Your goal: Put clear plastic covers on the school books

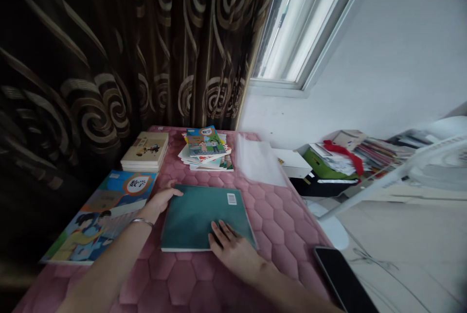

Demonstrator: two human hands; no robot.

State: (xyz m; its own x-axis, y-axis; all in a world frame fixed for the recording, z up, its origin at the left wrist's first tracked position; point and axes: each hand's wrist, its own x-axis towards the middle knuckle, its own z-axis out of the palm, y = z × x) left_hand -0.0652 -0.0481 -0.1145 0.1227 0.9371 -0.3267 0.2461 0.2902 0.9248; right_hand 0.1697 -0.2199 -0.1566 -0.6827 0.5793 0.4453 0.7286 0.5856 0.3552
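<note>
A book with a plain teal cover (204, 216) and a white barcode label (231, 199) lies flat on the pink quilted tabletop cover (182, 279). At its far left corner, my left hand (164, 199) grips the edge, thumb on the cover and the other fingers partly hidden. My right hand (233, 252) rests flat on the near right part of the cover, fingers stretched out. A clear film edge seems to show along the book's right side. Left of my left arm lies a large blue maths textbook (120, 206) with drawn children.
Behind stand a stack of beige books (146, 150) and a loose pile of booklets (206, 147). Clear plastic sheets (259, 160) lie at the back right. A phone (343, 279) is at the right edge. Beyond are a white fan (394, 177) and a patterned curtain (146, 50).
</note>
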